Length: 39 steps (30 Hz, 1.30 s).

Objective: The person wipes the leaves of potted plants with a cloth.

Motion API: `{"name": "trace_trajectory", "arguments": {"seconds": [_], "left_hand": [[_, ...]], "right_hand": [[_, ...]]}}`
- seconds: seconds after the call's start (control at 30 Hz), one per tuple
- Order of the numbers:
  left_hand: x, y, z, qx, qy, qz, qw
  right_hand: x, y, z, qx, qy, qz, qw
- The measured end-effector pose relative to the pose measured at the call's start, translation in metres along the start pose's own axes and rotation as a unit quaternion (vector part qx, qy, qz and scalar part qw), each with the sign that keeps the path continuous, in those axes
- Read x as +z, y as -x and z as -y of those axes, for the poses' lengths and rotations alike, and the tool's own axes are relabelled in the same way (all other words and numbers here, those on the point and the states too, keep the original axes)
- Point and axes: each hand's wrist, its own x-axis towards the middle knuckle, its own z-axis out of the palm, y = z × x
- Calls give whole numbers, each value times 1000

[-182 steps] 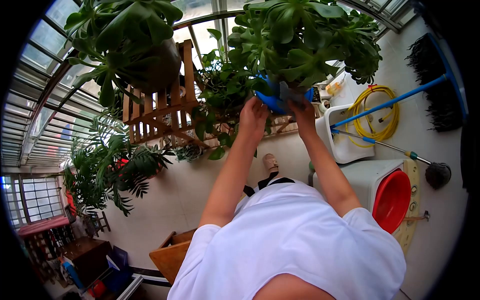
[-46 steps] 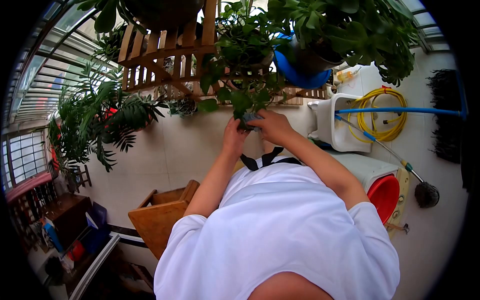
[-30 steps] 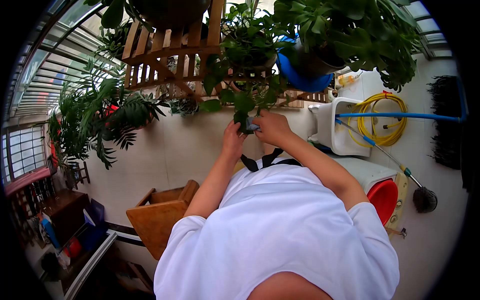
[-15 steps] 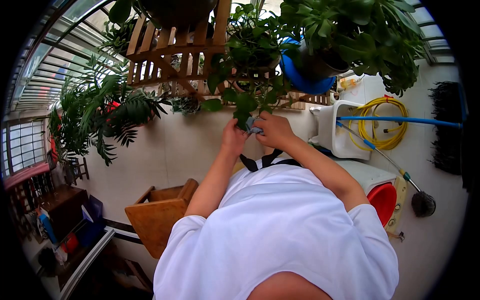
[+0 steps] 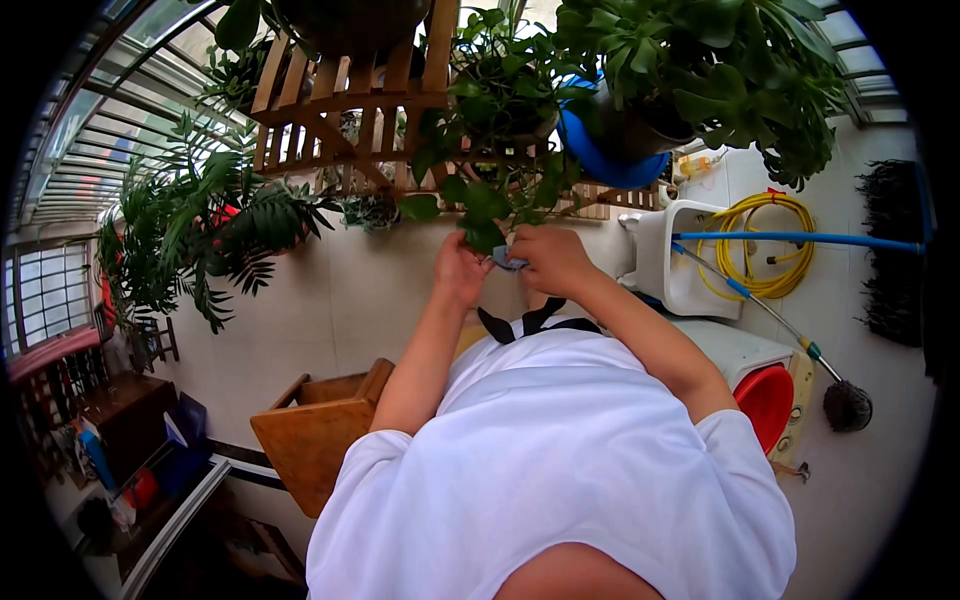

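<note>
A trailing pothos-like vine hangs from a pot on the wooden plant stand, and one of its lower leaves (image 5: 482, 236) lies between my hands. My left hand (image 5: 459, 274) holds that leaf from the left, palm turned up, its fingertips partly hidden by the leaf. In my right hand (image 5: 552, 262) a small grey-blue cloth (image 5: 509, 258) is pinched, right beside the leaf's lower edge. Whether the cloth presses on the leaf is hard to make out.
The slatted wooden stand (image 5: 350, 98) carries several potted plants, with a blue basin (image 5: 610, 160) at its right. A palm-like plant (image 5: 200, 220) stands left. Nearby are a wooden stool (image 5: 315, 425), a white tub (image 5: 690, 285), a yellow hose (image 5: 800, 275) and a blue pole (image 5: 800, 238).
My left hand has shifted slightly left and its palm faces up more. The cloth in my right hand looks flatter, and the leaf has moved a little left.
</note>
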Motion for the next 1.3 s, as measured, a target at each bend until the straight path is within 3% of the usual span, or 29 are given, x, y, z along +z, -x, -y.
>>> {"name": "trace_trajectory", "arguments": {"seconds": [0.03,0.1,0.2,0.37,0.43,0.5,0.7,0.83,0.9,1.03,1.1,1.2,1.3], "left_hand": [[4,2,-3,0,5,5,1000],[8,3,-4,10,0,-2,1000],[5,-2,0,32,-20,-10,999],[6,-6,3,44,-14,-24,999],[8,-7,1,41,6,24,999],[11,-7,-2,38,7,2,999],[13,-7,-4,5,14,-25,1000],[10,-7,-3,-15,7,3,1000],[9,-3,1,1,-15,-2,1000],[6,6,10,33,-65,-15,997],[2,7,14,38,-95,-16,995],[2,9,20,54,-127,-14,990],[0,9,23,71,-126,0,990]], "right_hand": [[-1,2,-3,0,0,0,1000],[-4,5,-7,40,-96,-96,990],[-8,-1,-2,31,-119,-181,976],[12,4,-8,6,-58,-121,991],[14,12,-13,9,-11,-86,996],[10,18,-16,73,-21,-60,995],[-6,12,-4,56,-136,-160,976],[16,10,-11,29,-70,-137,988],[14,15,-11,59,-19,-8,998],[5,17,-6,79,-75,-12,994],[3,8,0,35,-127,-125,983],[6,-5,6,21,-96,-160,982],[20,-8,0,26,-53,-83,995]]}}
